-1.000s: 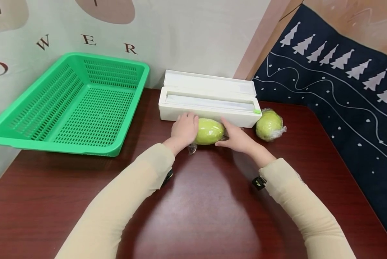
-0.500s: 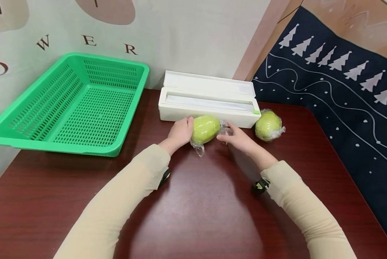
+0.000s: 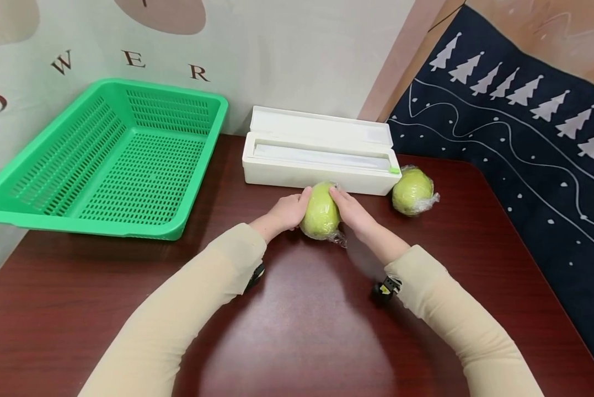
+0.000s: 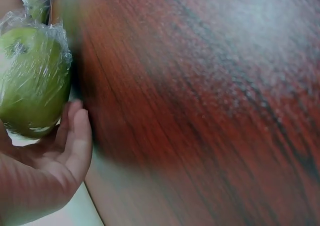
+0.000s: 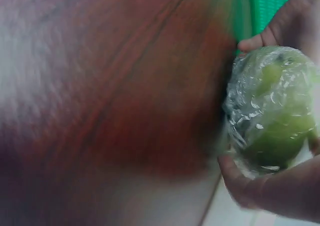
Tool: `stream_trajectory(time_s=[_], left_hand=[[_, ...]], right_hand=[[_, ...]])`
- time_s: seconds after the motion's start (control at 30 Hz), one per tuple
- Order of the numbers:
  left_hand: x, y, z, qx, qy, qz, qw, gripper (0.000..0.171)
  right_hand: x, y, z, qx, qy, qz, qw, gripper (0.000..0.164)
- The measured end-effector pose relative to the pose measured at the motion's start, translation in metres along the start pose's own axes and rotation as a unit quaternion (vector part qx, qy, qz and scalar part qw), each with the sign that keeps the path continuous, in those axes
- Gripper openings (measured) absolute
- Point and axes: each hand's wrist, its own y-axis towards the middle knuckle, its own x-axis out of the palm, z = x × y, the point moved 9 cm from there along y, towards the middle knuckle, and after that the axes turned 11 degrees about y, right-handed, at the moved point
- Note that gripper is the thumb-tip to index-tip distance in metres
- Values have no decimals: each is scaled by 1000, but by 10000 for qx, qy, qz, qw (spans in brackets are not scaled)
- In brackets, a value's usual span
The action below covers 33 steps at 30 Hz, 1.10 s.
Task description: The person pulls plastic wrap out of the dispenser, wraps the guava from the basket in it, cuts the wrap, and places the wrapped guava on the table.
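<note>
A green, oblong fruit [image 3: 320,212] wrapped in clear cling film is held between both hands just in front of a white box. My left hand [image 3: 288,212] grips its left side, thumb up against the film. From the right, my right hand [image 3: 354,214] holds it with the thumb near the top. Loose film sticks out at the fruit's lower right. In the left wrist view, curled fingers lie under the wrapped fruit [image 4: 32,81]. The right wrist view has both hands around the fruit [image 5: 272,111]; its exact kind is unclear.
Behind the hands stands the white cling film box [image 3: 321,176], lid raised, with a green slider at its right end. A second wrapped green fruit [image 3: 412,191] lies right of it. A green plastic basket [image 3: 177,220] stands at the left on the dark red table [image 3: 301,331].
The fruit has turned from lying sideways to pointing toward me. My right hand has moved from the loose film at its end onto its right side.
</note>
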Motion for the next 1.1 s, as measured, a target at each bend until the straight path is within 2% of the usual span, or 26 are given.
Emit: stream_trajectory(time_s=[0.07,0.13,0.2,0.3,0.37,0.43,0.5,0.57,0.63,0.7,0.77,0.9,0.97,1.03,1.1], left_hand=[[-2,0,1,15,136,100,9999,64],[-2,1,2,52,163,117,9998,64],[-1,1,3,48,-11,51,10000,64],[4,3,3,-25,-610,-256,9978,65],[6,3,2,-95,-1104,-460,9928,65],[9,3,3,-156,-1573,-695,9850,63],[11,3,4,-194,-1931,-892,9769,60],[13,2,5,-230,-2149,-1023,9710,58],[13,1,4,-276,-2248,-1091,9679,56],[13,2,3,-312,-2291,-1068,9670,55],[11,2,2,-360,-2334,-1022,9663,54],[9,3,-1,-486,-2611,-981,9591,53],[9,3,0,-530,-2747,-1005,9548,51],[9,3,2,-503,-2760,-1044,9541,49],[9,3,3,-443,-2663,-1060,9570,47]], right_hand=[[-1,-1,0,35,-404,-59,9992,58],[-1,-2,-1,17,-360,-192,9992,56],[-2,-3,1,38,-21,-268,9996,56],[-6,-3,5,56,767,-322,9965,56],[-8,-2,8,87,1302,-361,9908,55],[-7,-2,10,132,1599,-456,9860,53],[-8,-1,11,168,1425,-507,9884,53],[-9,-2,10,210,965,-518,9938,54],[-9,-3,8,223,469,-533,9972,56],[-9,-4,6,230,230,-502,9982,56],[-8,-6,5,250,352,-526,9977,56],[-8,-9,8,358,895,-569,9937,54],[-9,-9,8,385,863,-586,9938,52],[-10,-9,7,338,417,-574,9969,52],[-11,-9,5,252,-246,-567,9978,53]])
